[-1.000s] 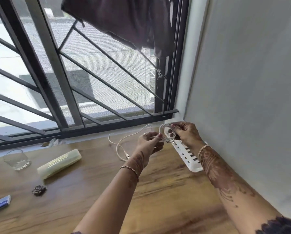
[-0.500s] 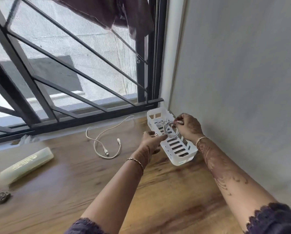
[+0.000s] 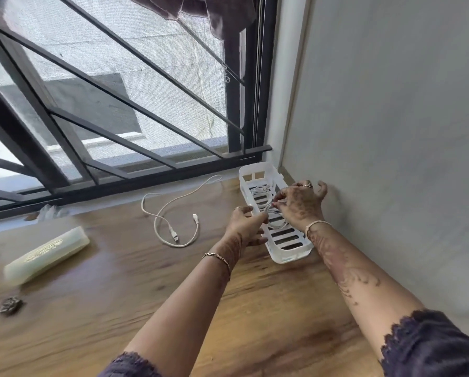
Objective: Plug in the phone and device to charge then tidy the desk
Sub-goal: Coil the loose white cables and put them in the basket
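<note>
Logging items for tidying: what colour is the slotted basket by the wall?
The basket is white; head view.

A tray (image 3: 290, 254) sits on the tabletop (image 3: 255, 308) in the far right corner, its long side along the wall (image 3: 391, 131) and its far end by the window grille (image 3: 113, 137). A coiled cable (image 3: 260, 191) lies inside it, under the right hand (image 3: 300, 205); the left hand (image 3: 245, 224) is at the tray's left rim. Left of the tray a loose cable (image 3: 175, 236) lies on the tabletop. Further left is a long case (image 3: 48, 254), with a small object (image 3: 10, 306) in front of it.
</note>
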The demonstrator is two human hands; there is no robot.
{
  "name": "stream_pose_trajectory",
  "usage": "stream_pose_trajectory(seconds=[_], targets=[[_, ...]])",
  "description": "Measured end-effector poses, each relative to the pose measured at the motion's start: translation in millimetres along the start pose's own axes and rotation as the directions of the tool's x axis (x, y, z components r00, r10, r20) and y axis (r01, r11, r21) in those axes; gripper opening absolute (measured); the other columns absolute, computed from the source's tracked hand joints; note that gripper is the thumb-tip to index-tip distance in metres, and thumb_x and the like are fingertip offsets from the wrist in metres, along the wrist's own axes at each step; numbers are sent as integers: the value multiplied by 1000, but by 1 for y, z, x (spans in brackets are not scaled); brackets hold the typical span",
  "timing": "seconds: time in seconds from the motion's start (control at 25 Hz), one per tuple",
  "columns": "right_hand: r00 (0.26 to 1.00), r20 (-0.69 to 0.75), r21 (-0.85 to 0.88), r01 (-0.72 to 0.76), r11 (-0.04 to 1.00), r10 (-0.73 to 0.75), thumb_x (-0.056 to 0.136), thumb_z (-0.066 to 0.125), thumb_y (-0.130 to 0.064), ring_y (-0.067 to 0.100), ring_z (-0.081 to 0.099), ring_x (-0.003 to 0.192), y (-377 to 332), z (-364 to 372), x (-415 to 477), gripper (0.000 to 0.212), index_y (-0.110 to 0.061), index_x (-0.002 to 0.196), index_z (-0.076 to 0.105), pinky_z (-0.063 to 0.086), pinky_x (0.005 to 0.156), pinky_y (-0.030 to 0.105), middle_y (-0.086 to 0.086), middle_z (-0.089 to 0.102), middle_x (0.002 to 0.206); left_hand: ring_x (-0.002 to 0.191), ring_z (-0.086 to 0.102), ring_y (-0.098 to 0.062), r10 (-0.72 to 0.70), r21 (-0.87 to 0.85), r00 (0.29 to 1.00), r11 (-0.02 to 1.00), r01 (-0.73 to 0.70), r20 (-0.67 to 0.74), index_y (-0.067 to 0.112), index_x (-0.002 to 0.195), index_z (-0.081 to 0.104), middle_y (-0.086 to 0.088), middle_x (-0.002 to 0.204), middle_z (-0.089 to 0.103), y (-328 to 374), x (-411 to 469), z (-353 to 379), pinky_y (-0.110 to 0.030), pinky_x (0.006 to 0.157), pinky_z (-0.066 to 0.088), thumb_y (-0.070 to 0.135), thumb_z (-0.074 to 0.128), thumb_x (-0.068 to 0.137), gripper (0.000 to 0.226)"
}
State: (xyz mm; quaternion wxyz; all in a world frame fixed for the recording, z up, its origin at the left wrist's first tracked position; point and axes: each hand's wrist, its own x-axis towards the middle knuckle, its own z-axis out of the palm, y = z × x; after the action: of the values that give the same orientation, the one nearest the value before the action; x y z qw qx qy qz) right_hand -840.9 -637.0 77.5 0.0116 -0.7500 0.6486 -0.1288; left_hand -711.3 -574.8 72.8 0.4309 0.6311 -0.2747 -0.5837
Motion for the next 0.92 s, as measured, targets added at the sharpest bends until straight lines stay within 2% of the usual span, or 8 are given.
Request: stream_pose_trajectory(seconds=[0.16,0.4,0.56,0.68,0.84,0.92], targets=[[996,-4,-96,83,992,-84,83,66,-41,18,42,123,-6,8,6,16,-37,98,72,5,106,52,-6,66,108,59,60,-12,-13,-66,1000,998,12,-8,13,125,46,-14,114,66,-3,2,-5,-27,50,54,14,68,77,53],[985,26,-241,173,955,-172,91,50,-51,17,42,121,-12,8,3,27,-37,100,71,2,101,48,-13,66,108,61,59,-11,-26,-97,1000,995,26,2,12,126,46,-13,120,64,-4,3,-6,-29,53,56,15,71,76,56],[983,-23,-160,177,971,-183,95,46,-48,18,44,122,-11,3,-3,28,-39,102,71,4,104,50,-14,69,106,70,58,-14,-44,-82,999,996,45,8,11,126,47,-14,116,63,0,-2,-8,-25,46,53,13,72,76,55],[979,-30,-120,195,973,-200,96,45,-46,17,41,126,-13,-2,-7,26,-42,109,68,0,103,48,-16,69,110,77,59,-17,-37,-74,999,997,37,5,11,125,46,-14,108,62,3,-8,-13,-22,42,50,14,71,79,53],[981,-16,-66,194,979,-195,97,45,-41,16,39,131,-14,-7,-11,26,-42,113,65,1,105,49,-17,65,118,72,60,-15,-6,-93,1000,996,4,-15,11,118,49,-5,96,62,5,-15,-23,-30,54,58,13,67,83,39],[980,-65,-49,186,981,-189,96,47,-37,16,41,129,-21,-11,-13,24,-39,111,66,3,106,49,-15,65,118,77,59,-16,12,-103,999,995,-16,-31,13,115,48,-6,102,61,7,-20,-32,-31,56,58,14,66,84,35]])
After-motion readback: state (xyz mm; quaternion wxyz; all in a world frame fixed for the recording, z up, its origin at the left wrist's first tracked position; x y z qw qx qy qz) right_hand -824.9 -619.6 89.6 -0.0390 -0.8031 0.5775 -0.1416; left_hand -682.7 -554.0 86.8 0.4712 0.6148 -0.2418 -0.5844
